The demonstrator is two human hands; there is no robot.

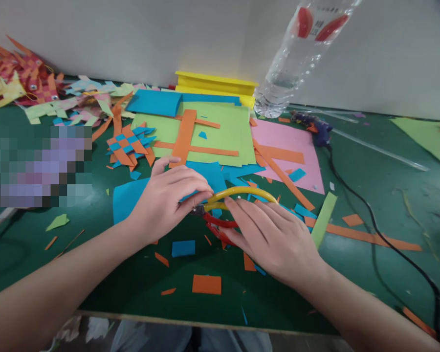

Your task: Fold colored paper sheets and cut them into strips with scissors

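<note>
A pair of scissors with a yellow and a red handle is in my right hand. The fingers go through the yellow loop and the thumb is at the red one. My left hand pinches thumb and forefinger together beside the scissors' pivot. Whatever lies between those fingertips is too small or hidden to name, and the blades are hidden behind this hand. Blue paper lies on the table under and behind my left hand. An orange and blue woven paper piece rests further left.
Green sheets, a pink sheet and paper scraps cover the green table. A water bottle stands by the wall. A glue gun trails a black cord rightward. Woven paper fish are piled back left, near a blurred-out object.
</note>
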